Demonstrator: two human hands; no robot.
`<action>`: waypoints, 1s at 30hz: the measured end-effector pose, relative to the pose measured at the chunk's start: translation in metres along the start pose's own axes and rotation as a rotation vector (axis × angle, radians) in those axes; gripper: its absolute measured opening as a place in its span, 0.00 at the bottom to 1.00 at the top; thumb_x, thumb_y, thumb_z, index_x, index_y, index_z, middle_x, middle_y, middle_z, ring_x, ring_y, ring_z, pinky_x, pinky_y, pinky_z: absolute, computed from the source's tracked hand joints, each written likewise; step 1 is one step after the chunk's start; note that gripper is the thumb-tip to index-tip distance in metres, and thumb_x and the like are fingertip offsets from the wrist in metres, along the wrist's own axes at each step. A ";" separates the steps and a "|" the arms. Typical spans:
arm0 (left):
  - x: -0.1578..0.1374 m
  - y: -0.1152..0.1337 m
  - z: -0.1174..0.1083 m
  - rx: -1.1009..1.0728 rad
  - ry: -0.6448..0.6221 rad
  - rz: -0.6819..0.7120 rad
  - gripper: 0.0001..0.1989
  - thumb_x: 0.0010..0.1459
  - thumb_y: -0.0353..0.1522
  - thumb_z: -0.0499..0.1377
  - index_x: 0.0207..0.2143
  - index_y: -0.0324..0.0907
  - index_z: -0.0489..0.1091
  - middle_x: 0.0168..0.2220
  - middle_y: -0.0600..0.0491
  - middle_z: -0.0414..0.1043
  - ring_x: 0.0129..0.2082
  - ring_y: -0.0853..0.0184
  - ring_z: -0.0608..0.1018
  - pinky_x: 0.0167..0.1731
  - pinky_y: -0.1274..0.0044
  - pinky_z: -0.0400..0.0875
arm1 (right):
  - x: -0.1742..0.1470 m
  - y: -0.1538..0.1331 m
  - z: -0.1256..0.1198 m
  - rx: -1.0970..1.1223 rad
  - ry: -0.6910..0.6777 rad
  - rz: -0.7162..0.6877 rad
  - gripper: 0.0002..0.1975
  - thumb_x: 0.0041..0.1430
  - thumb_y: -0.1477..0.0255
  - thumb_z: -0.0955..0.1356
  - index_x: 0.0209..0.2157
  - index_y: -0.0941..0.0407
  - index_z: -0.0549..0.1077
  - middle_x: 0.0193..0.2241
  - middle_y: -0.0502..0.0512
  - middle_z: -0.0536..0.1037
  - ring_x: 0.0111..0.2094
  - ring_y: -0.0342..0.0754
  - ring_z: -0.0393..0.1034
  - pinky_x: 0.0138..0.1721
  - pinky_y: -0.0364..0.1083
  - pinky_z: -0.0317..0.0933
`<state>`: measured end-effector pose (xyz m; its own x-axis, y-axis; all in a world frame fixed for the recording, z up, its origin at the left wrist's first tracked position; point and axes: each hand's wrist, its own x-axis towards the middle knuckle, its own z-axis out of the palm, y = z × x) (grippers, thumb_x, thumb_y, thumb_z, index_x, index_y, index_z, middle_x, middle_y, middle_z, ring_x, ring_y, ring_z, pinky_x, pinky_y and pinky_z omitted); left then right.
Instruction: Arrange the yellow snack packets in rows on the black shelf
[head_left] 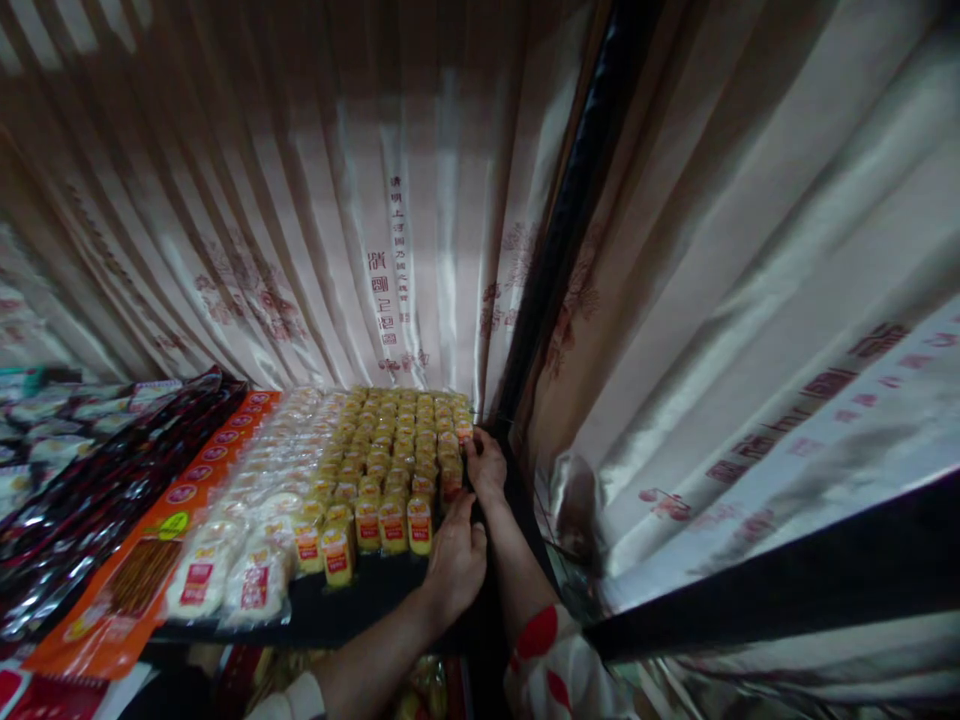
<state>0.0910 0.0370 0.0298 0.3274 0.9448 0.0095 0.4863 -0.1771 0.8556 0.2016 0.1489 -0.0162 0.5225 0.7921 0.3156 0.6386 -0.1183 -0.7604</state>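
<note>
Small yellow packaged cakes (394,523) with red labels stand upright in close rows on a dark table. My left hand (456,555) is at the front right of these rows. Its fingers stretch forward against the end packet (451,475), and its thumb stands apart. Farther back, my right hand (487,465) reaches along the right side of the rows. Its bent fingers meet a packaged cake with an orange label (463,433) at the right edge; part of the grip is hidden. Clear-wrapped white round packets (257,580) lie left of the yellow ones.
An orange snack bag (97,620) and shiny dark packets (97,510) lie to the left. Pleated pale curtains (435,220) with printed characters hang close behind and to the right, and a dark post (559,220) stands at their corner. More packets (431,685) sit below the table edge.
</note>
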 end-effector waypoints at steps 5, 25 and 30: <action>-0.001 -0.005 0.002 -0.046 0.025 0.033 0.25 0.53 0.25 0.47 0.55 0.30 0.60 0.58 0.41 0.59 0.59 0.62 0.60 0.60 0.69 0.52 | -0.001 0.002 0.004 -0.038 -0.018 -0.052 0.18 0.58 0.67 0.59 0.46 0.59 0.70 0.39 0.60 0.74 0.41 0.49 0.67 0.43 0.46 0.59; -0.028 -0.028 -0.004 -0.016 0.097 0.124 0.24 0.51 0.22 0.47 0.51 0.34 0.64 0.55 0.42 0.63 0.55 0.60 0.66 0.55 0.66 0.62 | -0.003 0.006 0.008 -0.005 0.060 -0.032 0.23 0.54 0.60 0.59 0.43 0.61 0.73 0.37 0.62 0.74 0.39 0.51 0.67 0.43 0.49 0.61; -0.035 -0.033 -0.005 -0.029 0.129 0.166 0.24 0.50 0.21 0.47 0.50 0.35 0.65 0.54 0.43 0.64 0.54 0.61 0.67 0.54 0.67 0.63 | -0.004 0.008 0.005 0.056 0.100 -0.039 0.24 0.52 0.62 0.60 0.44 0.64 0.72 0.40 0.66 0.73 0.42 0.53 0.67 0.47 0.51 0.60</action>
<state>0.0589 0.0108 0.0039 0.2932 0.9313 0.2160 0.4103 -0.3267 0.8514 0.2015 0.1479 -0.0261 0.5537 0.7312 0.3984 0.6284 -0.0530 -0.7761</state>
